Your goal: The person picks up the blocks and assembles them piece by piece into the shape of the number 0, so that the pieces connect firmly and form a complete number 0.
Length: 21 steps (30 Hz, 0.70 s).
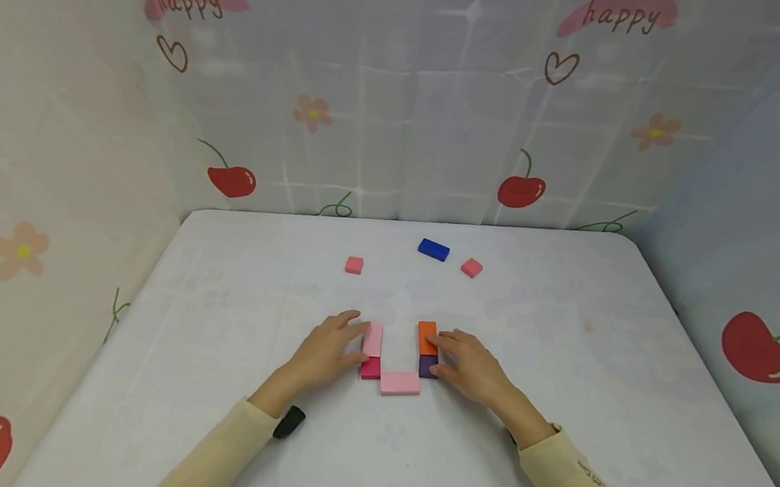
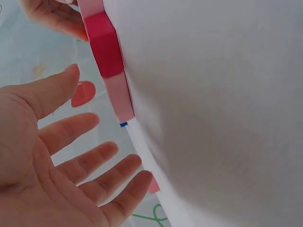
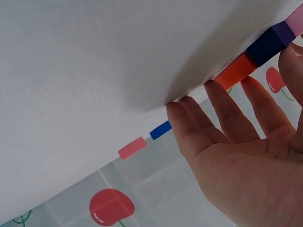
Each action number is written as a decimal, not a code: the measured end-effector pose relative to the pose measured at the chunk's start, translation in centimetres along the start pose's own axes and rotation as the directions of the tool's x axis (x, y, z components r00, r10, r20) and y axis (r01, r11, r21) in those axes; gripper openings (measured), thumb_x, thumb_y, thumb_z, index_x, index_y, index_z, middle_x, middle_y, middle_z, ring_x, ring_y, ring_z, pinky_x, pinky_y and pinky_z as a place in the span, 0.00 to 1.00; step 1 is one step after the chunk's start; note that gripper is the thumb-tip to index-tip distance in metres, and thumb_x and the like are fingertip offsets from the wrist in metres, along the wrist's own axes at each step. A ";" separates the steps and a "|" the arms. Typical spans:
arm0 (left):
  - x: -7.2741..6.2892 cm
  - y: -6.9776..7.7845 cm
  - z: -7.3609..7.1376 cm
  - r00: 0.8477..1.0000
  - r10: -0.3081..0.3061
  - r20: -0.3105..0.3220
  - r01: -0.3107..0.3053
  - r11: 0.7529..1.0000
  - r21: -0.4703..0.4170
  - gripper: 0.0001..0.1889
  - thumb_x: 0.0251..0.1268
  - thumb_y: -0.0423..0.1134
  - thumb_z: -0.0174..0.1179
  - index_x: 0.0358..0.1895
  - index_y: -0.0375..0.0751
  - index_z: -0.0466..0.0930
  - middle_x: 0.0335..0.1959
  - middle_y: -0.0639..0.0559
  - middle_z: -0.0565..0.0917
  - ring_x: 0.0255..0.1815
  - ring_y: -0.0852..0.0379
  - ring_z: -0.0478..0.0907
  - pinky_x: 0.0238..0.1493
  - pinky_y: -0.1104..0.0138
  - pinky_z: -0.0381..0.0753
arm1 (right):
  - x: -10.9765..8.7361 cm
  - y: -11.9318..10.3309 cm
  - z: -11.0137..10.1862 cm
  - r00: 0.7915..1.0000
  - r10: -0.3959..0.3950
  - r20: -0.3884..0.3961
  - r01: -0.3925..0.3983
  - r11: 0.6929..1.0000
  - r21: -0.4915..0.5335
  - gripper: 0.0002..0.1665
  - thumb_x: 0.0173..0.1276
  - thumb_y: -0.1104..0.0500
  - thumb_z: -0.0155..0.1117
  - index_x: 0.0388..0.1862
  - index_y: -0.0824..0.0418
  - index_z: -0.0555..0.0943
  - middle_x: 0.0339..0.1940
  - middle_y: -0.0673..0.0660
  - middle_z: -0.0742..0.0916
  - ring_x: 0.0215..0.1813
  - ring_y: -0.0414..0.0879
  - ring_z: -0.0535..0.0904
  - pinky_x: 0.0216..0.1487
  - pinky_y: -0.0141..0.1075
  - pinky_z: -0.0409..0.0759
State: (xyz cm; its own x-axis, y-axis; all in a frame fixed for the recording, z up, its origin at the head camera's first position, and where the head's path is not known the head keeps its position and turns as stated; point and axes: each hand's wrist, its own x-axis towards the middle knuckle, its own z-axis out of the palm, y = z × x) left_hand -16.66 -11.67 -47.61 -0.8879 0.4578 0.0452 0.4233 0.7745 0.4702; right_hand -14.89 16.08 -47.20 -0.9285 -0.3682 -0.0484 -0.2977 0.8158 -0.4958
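Five blocks form a U on the white table: a light pink block above a crimson block at left, a pink block across the bottom, and an orange block above a dark purple block at right. Beside the left column my left hand has its fingers spread; the left wrist view shows a gap between that hand and the crimson block. My right hand keeps its index fingertip at the orange block and its thumb by the purple one, fingers extended.
Farther back lie a small coral block, a blue block and another coral block. A printed curtain hangs behind the table and along both sides. A black wrist device sits under the left cuff.
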 end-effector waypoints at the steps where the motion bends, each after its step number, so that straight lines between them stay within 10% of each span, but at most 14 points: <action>1: -0.1 0.1 0.1 1.000 0.010 -0.002 -0.010 1.000 0.009 0.28 0.63 0.42 0.66 0.66 0.41 0.74 0.69 0.40 0.70 0.67 0.38 0.69 0.62 0.43 0.71 | 0.0 0.0 0.0 1.000 0.001 0.001 -0.001 1.000 -0.001 0.30 0.64 0.57 0.69 0.65 0.61 0.76 0.64 0.63 0.79 0.70 0.62 0.68 0.67 0.57 0.68; 21: -0.8 0.5 0.7 0.996 0.064 0.057 -0.070 0.991 0.115 0.28 0.63 0.46 0.66 0.66 0.44 0.75 0.70 0.42 0.69 0.65 0.42 0.68 0.53 0.48 0.73 | 0.0 -0.2 -0.1 1.000 0.011 0.011 -0.011 1.000 -0.008 0.31 0.64 0.56 0.69 0.65 0.61 0.76 0.64 0.63 0.79 0.70 0.63 0.68 0.67 0.57 0.68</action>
State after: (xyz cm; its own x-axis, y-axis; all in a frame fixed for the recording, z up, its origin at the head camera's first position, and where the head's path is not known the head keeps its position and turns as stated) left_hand -15.59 -11.36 -48.02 -0.8472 0.5307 0.0248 0.5026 0.7853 0.3615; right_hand -14.88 15.95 -47.07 -0.9294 -0.3637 -0.0632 -0.2891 0.8234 -0.4883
